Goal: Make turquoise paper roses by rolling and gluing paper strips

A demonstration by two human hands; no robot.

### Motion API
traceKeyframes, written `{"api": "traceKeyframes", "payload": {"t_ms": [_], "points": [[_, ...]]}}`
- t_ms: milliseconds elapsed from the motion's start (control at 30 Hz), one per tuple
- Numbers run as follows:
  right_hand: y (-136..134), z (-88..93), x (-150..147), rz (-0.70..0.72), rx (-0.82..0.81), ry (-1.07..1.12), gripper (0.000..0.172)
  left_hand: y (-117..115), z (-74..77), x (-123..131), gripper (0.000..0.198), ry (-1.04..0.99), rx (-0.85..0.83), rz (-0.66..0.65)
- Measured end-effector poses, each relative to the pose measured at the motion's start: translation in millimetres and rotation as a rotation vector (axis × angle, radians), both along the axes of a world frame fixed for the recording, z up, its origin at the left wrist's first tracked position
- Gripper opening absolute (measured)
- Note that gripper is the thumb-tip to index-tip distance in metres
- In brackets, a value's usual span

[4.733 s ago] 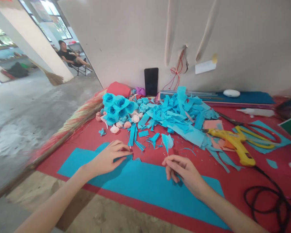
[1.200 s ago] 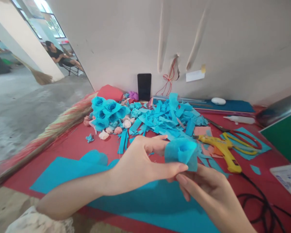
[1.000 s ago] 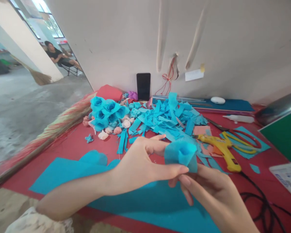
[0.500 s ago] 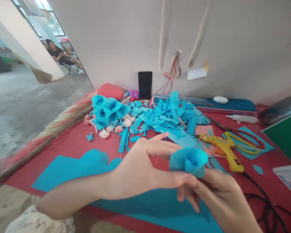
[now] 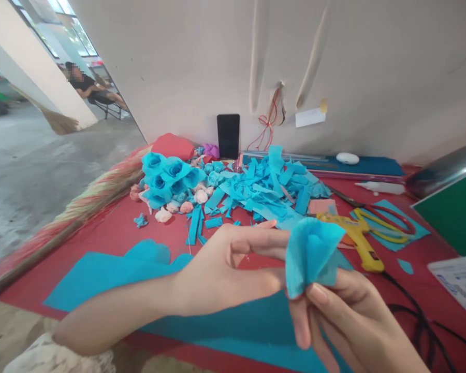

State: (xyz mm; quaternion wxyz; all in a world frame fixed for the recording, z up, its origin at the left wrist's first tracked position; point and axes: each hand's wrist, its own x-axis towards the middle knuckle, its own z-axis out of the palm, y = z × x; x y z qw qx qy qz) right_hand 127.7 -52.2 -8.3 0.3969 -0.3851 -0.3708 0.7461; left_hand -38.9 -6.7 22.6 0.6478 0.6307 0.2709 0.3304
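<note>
A blue paper flower (image 5: 310, 254) is held up over the front of the red table, its petals tipped to the side. My right hand (image 5: 357, 316) pinches its base between thumb and fingers. From the left, my left hand (image 5: 233, 269) grips the petal edge, fingers behind it and thumb tip partly hidden by the paper. Below both hands lies a large sheet of blue paper (image 5: 233, 326). More finished blue flowers (image 5: 166, 176) stand in a cluster at the back left.
A heap of blue paper scraps (image 5: 264, 181) covers the table's middle back. To the right lie a yellow glue gun (image 5: 361, 238) with its black cord, scissors (image 5: 388, 220) and a white glue bottle (image 5: 380, 186). A phone (image 5: 228, 135) leans on the wall. Far left, a person (image 5: 89, 88) sits.
The flower has turned in my hands: its rolled centre faced up before, and now the outer petal side shows. My left thumb has slid off my right thumb to behind the petal.
</note>
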Motion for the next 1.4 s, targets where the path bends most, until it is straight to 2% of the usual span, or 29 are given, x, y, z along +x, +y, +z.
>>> {"api": "traceKeyframes", "payload": {"t_ms": [167, 267, 367, 500, 667, 867, 1000, 1200, 1400], "points": [[1.7, -5.0, 3.3, 0.108, 0.117, -0.025, 0.034, -0.3, -2.5, 3.4, 0.025, 0.008, -0.044, 0.000], [2.9, -9.8, 6.2, 0.180, 0.198, 0.011, 0.027, -0.5, -4.1, 5.5, 0.017, -0.027, -0.095, 0.005], [3.3, -11.9, 7.0, 0.183, 0.234, 0.084, 0.018, -1.1, -6.4, 7.0, 0.008, -0.113, -0.214, -0.037], [4.5, -10.6, 7.3, 0.155, 0.321, -0.011, 0.016, -1.4, -9.1, 7.4, 0.009, -0.172, -0.291, -0.063], [4.3, -5.7, 6.4, 0.125, 0.330, -0.125, 0.017, -1.0, -8.6, 9.6, 0.011, -0.078, -0.111, 0.051], [-3.4, 1.2, -4.8, -0.101, 0.307, -0.221, 0.020, -3.6, -9.6, 11.7, 0.006, -0.068, 0.057, 0.100], [-4.9, 3.4, -9.2, -0.185, 0.399, -0.290, 0.018, -3.8, -12.4, 11.7, 0.011, -0.117, 0.069, 0.098], [-3.6, 4.2, -7.8, -0.246, 0.540, -0.402, 0.024, 3.1, -16.8, 14.0, 0.012, -0.102, 0.362, 0.125], [-4.4, 5.1, -2.8, -0.277, 0.784, -0.549, 0.028, 7.5, -18.6, 16.5, 0.010, -0.191, 0.352, 0.057]]}}
